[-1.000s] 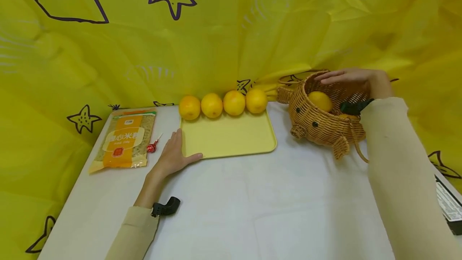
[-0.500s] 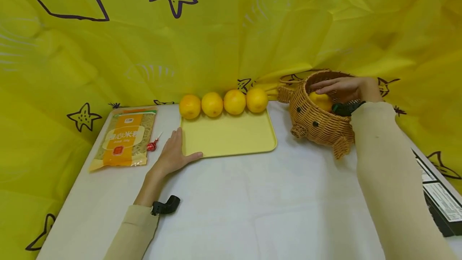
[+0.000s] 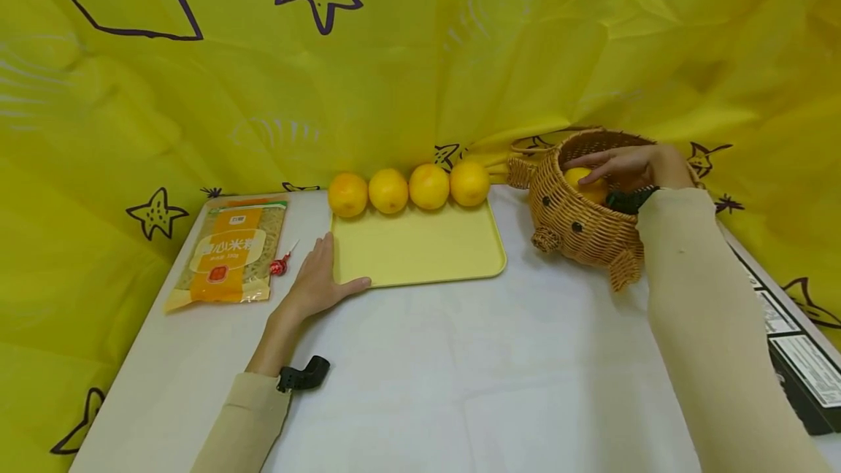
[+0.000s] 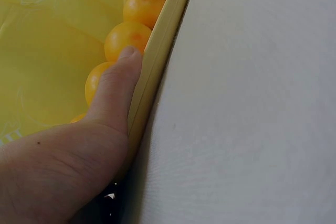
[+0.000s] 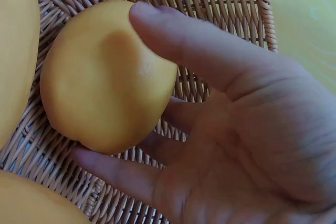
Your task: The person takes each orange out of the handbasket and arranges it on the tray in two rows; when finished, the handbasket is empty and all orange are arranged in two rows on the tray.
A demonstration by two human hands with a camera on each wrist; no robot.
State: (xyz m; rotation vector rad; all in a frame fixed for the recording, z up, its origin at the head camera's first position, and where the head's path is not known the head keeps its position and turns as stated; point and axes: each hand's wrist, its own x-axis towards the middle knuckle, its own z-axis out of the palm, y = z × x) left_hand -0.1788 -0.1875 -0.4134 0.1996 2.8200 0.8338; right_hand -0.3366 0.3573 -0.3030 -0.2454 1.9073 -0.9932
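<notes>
My right hand (image 3: pixel 634 165) reaches into a wicker basket (image 3: pixel 558 203) shaped like a pig. There it holds an orange (image 5: pixel 105 77); in the right wrist view the thumb lies on one side and fingertips on the other. Parts of more oranges (image 5: pixel 13 51) show beside it in the basket. My left hand (image 3: pixel 317 279) rests at the left edge of a yellow tray (image 3: pixel 420 243), its thumb stretched along the front rim. Several oranges (image 3: pixel 429 187) stand in a row along the tray's back edge. The left wrist view shows the left thumb (image 4: pixel 118 87) against the tray rim.
Left of the tray lies a bag of dry food (image 3: pixel 226 254) with an orange label. A small red-wrapped lollipop (image 3: pixel 280 264) sits between bag and hand. A black box with white labels (image 3: pixel 798 356) is at the right edge. Yellow cloth (image 3: pixel 394 93) hangs behind the white table.
My right hand has come down from above the basket's opening, and its fingers and thumb have closed round an orange inside. The left hand and the tray have stayed put.
</notes>
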